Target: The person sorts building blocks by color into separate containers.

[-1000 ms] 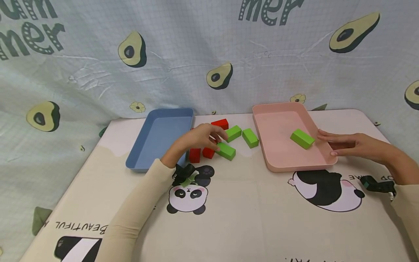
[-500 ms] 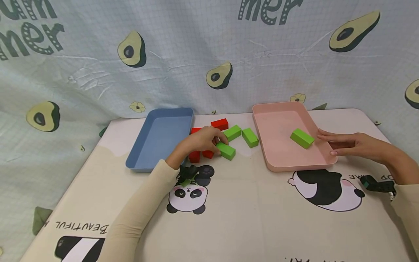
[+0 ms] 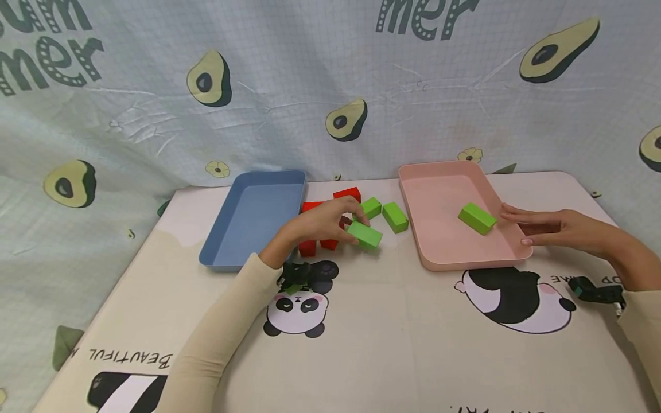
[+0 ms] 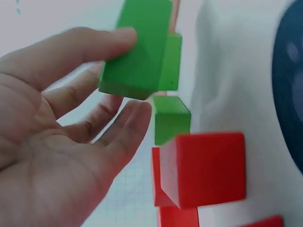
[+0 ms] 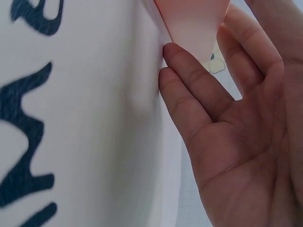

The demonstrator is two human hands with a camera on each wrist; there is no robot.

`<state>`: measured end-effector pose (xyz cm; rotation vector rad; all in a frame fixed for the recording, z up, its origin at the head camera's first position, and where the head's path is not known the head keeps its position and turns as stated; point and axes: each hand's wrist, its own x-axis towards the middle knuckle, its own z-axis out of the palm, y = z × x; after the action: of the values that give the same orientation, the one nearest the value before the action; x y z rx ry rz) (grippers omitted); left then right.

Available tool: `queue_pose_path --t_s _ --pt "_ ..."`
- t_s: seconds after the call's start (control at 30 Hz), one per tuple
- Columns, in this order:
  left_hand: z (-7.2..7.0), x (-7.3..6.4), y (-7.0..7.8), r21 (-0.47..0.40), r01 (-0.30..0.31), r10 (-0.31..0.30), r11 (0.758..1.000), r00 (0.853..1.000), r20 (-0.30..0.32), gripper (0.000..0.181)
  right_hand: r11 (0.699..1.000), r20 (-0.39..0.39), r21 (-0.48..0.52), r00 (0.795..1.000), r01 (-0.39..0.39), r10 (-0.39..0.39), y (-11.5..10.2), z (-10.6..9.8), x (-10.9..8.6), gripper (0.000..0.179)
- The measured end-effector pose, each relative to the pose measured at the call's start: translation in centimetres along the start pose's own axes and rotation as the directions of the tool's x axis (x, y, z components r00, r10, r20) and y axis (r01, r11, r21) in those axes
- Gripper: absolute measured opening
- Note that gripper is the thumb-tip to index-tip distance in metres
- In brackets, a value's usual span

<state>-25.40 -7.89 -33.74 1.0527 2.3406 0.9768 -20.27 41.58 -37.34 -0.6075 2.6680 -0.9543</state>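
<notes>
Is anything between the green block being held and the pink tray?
Yes, at table level: a loose green block lies toward the far side of the gap between the held green block and the pink tray, whose raised rim stands there too. Above, nothing visible blocks.

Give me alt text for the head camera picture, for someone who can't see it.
A person's left hand holds a green block beside red blocks and two loose green blocks, between a blue tray and a pink tray. The right hand is at the pink tray's right edge; another green block lies inside that tray.
</notes>
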Motion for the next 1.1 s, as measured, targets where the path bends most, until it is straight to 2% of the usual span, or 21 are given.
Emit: queue_pose_path --t_s 0.23,0.47,0.6,0.7,0.87,1.1 --pt "0.3 -0.1 0.8 -0.212 -0.01 0.015 0.977 1.0 0.023 0.026 1.0 -0.011 -0.031 1.0 0.001 -0.001 0.0 0.0 0.0 0.061" --pt "0.4 -0.1 1.0 -0.295 -0.03 0.034 0.955 0.999 0.01 0.032 1.0 -0.02 0.015 1.0 0.011 -0.011 -0.3 0.1 0.0 0.06" --pt "0.3 0.0 1.1 -0.337 -0.041 0.05 0.941 0.999 0.018 0.043 1.0 -0.02 0.023 1.0 0.014 -0.013 -0.4 0.1 0.0 0.06" --pt "0.2 0.1 1.1 -0.316 -0.062 0.07 0.947 0.997 0.016 0.051 0.999 -0.019 0.032 1.0 0.014 -0.013 -0.4 0.1 0.0 0.059" --pt "0.2 0.4 1.3 -0.196 -0.107 0.104 0.975 0.994 -0.022 0.049 0.999 -0.018 0.039 1.0 0.019 -0.018 -0.4 0.1 -0.1 0.059" --pt "0.3 0.6 1.8 -0.186 -0.111 0.103 0.976 0.993 -0.057 0.047 0.999 -0.019 0.038 1.0 0.016 -0.015 -0.3 0.1 -0.1 0.06"
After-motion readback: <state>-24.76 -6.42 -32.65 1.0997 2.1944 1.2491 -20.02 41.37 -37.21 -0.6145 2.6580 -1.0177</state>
